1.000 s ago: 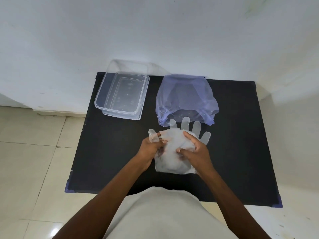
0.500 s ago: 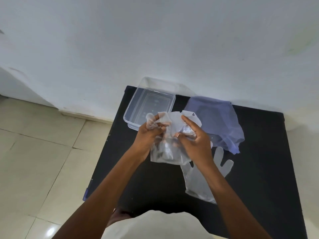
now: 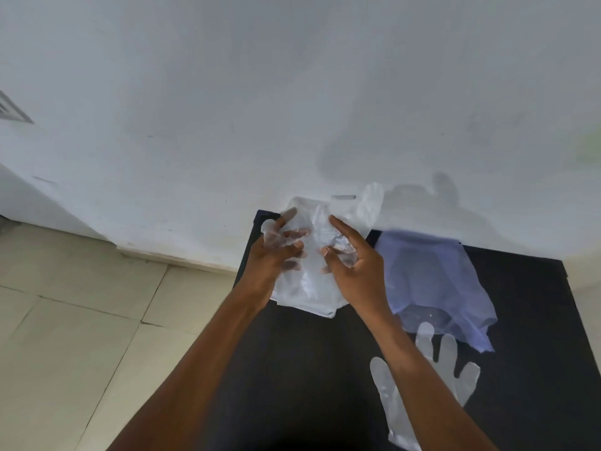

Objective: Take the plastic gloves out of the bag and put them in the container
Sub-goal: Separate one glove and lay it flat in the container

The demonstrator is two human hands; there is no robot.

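Both hands, left (image 3: 273, 255) and right (image 3: 357, 265), grip crumpled clear gloves (image 3: 312, 281) above the black table (image 3: 536, 320).

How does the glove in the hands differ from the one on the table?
The held glove is bunched and crumpled between the left hand and right hand, raised at the table's far edge. The table glove lies flat, fingers spread, untouched, partly hidden by the right forearm. Both are clear plastic.
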